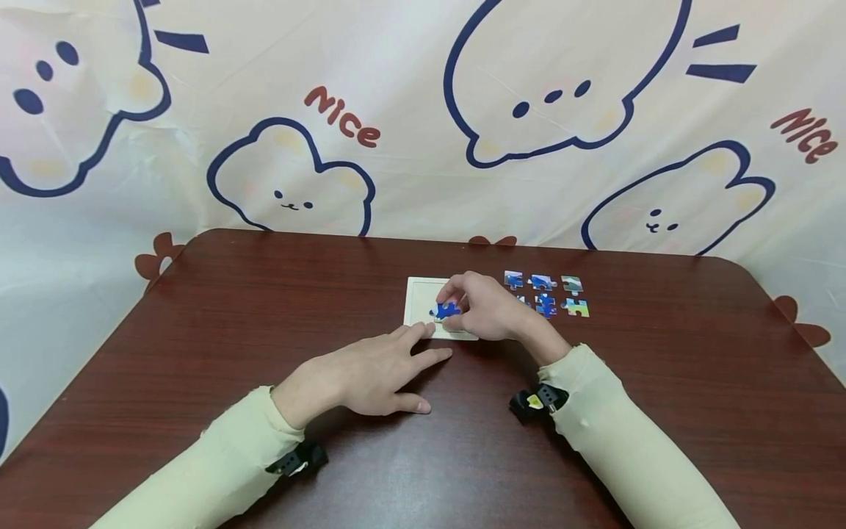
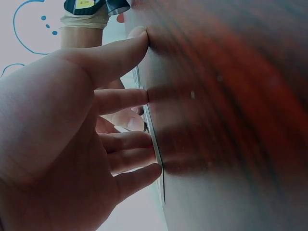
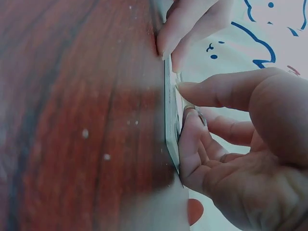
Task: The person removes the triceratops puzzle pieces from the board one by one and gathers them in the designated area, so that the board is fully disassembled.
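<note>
A pale square puzzle board (image 1: 416, 295) lies flat on the dark wooden table (image 1: 264, 330). My right hand (image 1: 465, 307) pinches a blue puzzle piece (image 1: 447, 311) and holds it down on the board's near part. My left hand (image 1: 390, 367) lies flat on the table with straight fingers, its fingertips touching the board's near left corner. The left wrist view shows the left fingers (image 2: 130, 144) against the board's thin edge (image 2: 155, 144). In the right wrist view my right hand (image 3: 231, 154) curls onto the board's edge (image 3: 170, 120), and the piece is hidden there.
Several loose puzzle pieces (image 1: 547, 294), mostly blue, lie in two rows just right of the board. A printed cartoon-bear cloth (image 1: 423, 117) hangs behind the table's far edge. Black wrist straps (image 1: 537, 400) sit on both cream sleeves.
</note>
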Demonstrator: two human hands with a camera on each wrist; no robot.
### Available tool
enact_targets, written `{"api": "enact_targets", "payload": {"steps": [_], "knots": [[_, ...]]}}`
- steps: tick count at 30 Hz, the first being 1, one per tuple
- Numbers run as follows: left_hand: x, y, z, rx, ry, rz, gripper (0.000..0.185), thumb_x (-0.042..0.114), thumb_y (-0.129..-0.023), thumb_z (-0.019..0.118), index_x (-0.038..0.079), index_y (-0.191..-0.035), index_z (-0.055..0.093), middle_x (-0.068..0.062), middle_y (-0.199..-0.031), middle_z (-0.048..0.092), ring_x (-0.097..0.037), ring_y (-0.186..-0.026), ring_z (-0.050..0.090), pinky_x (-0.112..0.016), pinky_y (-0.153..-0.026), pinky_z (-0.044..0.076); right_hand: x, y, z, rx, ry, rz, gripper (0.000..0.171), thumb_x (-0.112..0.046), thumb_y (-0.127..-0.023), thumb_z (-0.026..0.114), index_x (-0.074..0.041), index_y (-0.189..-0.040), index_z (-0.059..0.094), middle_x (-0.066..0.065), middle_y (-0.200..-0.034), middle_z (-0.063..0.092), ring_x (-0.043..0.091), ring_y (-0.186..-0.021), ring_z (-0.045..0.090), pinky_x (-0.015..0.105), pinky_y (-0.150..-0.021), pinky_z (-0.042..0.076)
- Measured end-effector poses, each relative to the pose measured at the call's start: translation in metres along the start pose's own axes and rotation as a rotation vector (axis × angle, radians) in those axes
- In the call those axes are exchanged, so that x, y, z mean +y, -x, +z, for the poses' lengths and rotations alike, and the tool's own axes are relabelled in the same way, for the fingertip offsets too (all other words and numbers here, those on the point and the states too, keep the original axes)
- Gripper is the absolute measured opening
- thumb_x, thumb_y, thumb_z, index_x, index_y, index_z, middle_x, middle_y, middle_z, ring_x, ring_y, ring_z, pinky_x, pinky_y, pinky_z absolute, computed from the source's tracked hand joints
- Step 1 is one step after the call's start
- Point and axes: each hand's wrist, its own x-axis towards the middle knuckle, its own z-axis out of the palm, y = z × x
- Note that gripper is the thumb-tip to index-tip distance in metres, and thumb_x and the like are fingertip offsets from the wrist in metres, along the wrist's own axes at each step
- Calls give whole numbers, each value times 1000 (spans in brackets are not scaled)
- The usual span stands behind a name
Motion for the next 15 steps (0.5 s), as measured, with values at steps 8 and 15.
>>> {"api": "enact_targets", "payload": {"steps": [8,15], "knots": [[0,-1,0,-2,4,-4,76,53,-103,65,19,-166,39,-20,-175,25,-39,-160,33,-52,-123,42,-2,2,-3,-25,-4,-5,31,-17,-96,78,-12,-126,69,7,-115,69,24,-102,66,38,-89,58],[0,-1,1,-6,17,-8,75,52,-103,65,19,-166,38,-21,-176,22,-39,-162,30,-52,-122,43,-4,3,-4,-24,-28,-2,30,-21,-99,76,-13,-127,69,7,-118,68,22,-104,68,35,-87,58]]}}
